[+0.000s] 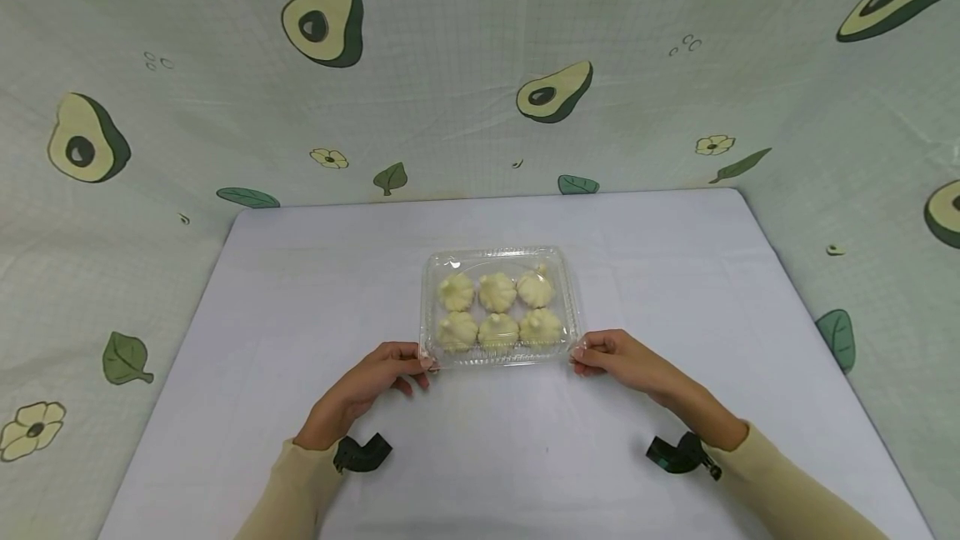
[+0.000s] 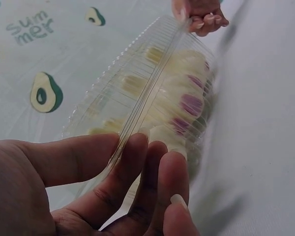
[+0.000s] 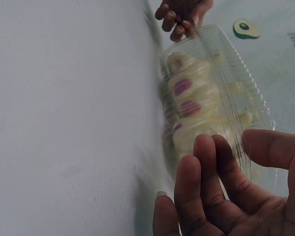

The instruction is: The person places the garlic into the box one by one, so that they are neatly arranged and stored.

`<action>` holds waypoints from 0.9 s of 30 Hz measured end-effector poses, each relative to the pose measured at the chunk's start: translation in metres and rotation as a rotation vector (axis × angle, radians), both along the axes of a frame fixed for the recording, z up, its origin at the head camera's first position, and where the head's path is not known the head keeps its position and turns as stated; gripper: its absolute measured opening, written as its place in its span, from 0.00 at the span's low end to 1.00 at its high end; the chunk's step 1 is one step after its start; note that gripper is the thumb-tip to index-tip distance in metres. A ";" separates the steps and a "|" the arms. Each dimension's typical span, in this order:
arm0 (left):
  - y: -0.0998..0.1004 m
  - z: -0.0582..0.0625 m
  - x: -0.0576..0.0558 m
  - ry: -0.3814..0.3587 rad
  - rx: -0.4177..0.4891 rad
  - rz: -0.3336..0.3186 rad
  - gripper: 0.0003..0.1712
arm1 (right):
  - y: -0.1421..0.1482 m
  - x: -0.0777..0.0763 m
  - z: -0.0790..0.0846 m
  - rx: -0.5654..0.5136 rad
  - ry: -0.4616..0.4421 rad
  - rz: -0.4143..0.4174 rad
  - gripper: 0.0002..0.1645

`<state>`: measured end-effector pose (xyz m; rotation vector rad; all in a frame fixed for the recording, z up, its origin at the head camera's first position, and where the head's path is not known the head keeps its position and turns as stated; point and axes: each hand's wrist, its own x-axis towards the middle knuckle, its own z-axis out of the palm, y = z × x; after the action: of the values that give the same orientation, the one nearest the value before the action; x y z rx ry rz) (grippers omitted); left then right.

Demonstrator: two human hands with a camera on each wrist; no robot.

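Observation:
A clear plastic clamshell box [image 1: 498,254] is held level over the middle of the table, its lid down. Inside sit several pale cream, pleated, garlic-bulb-shaped pieces [image 1: 497,292] in two rows of three; both wrist views show purple patches on their sides. My left hand [image 1: 375,380] pinches the near left corner. In the left wrist view the left thumb presses the flat rim [image 2: 150,93] from above, with fingers [image 2: 132,152] beneath. At the near right corner, my right hand [image 1: 618,359] grips the rim likewise between thumb and fingers [image 3: 205,152].
A white cloth covers the table [image 1: 315,273]. Behind it and at both sides hangs a pale curtain [image 1: 450,23] printed with avocados, leaves and flowers. Black camera mounts [image 1: 363,452] sit at both wrists, next to the beige sleeves [image 1: 292,490].

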<state>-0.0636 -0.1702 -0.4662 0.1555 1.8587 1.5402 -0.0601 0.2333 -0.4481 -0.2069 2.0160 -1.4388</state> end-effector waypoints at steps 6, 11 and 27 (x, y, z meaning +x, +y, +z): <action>-0.001 -0.002 0.000 -0.001 -0.006 -0.002 0.18 | 0.000 0.001 0.001 -0.002 0.007 -0.011 0.17; -0.001 -0.002 0.000 -0.002 -0.014 0.002 0.18 | -0.002 0.003 0.002 0.002 0.007 -0.046 0.16; -0.001 -0.002 0.000 -0.011 -0.029 0.012 0.18 | -0.006 0.003 -0.006 -0.022 0.002 -0.119 0.16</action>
<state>-0.0638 -0.1714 -0.4678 0.1226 1.8757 1.5185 -0.0567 0.2271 -0.4545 -0.0987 2.0449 -1.5342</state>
